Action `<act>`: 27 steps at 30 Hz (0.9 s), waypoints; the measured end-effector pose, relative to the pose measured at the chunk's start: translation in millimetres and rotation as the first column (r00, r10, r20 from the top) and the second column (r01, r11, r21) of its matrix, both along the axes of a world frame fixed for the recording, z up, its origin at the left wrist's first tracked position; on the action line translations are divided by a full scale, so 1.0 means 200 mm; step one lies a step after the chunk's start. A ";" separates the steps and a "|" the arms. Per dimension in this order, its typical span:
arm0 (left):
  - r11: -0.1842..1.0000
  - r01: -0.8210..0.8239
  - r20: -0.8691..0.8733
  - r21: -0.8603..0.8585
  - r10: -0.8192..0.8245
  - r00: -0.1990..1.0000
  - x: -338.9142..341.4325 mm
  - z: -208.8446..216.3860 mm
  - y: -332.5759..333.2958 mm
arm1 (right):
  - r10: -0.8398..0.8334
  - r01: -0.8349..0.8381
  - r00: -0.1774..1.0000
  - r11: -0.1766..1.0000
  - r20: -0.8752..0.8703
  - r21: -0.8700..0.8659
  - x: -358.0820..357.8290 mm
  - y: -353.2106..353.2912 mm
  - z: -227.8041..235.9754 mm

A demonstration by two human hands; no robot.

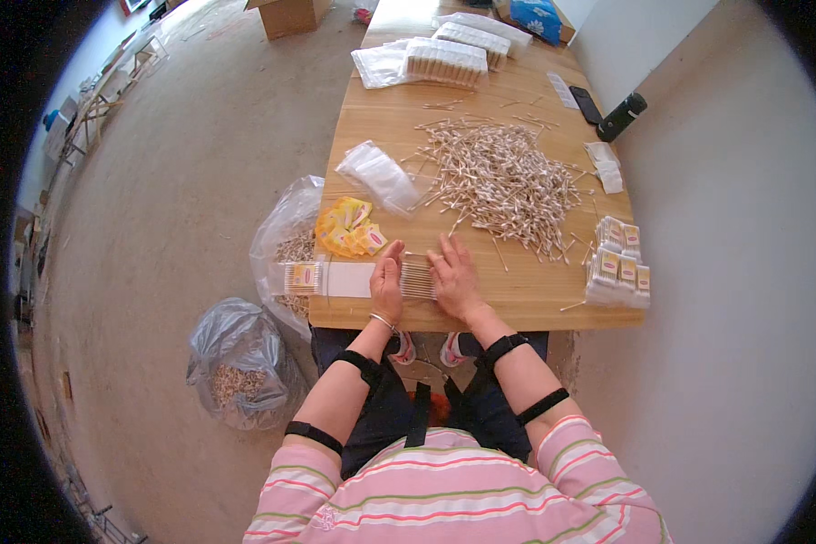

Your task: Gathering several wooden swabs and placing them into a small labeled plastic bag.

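A flat row of cotton swabs (417, 276) lies side by side near the table's front edge, between my two hands. My left hand (387, 286) stands on its edge against the row's left side, its fingers stretched forward. Over the row's right side lies my right hand (454, 277), palm down with fingers apart and extended. To the left of my left hand is a white strip (348, 279), and beyond it a clear pack of swabs with a yellow label (303, 277). A fan of yellow cards (348, 227) lies just past the strip.
A large heap of loose swabs (508, 181) covers the table's middle. Filled packs (618, 263) sit at right, empty clear bags (378, 178) at left, more packs (446, 62) farther back. A dark bottle (622, 118) and phone (586, 105) stand near the wall. Bagged swabs (245, 363) rest on the floor.
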State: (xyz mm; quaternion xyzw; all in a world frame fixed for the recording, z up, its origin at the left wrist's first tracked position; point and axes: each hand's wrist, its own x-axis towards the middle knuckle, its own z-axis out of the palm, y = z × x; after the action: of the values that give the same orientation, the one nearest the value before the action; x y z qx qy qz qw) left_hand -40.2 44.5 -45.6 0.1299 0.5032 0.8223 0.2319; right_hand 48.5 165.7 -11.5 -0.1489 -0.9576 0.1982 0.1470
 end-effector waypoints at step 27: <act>0.999 -0.035 0.017 0.014 0.035 0.999 0.00 0.01 0.00 | -0.131 0.115 0.975 0.989 -0.181 -0.093 -0.02 -0.07 0.05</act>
State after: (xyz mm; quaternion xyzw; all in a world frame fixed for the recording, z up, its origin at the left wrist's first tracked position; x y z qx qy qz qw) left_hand -39.5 45.4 -44.1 0.1157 0.4975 0.8308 0.2209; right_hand 44.7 151.7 -1.4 -0.1945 -0.9195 0.2409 0.2421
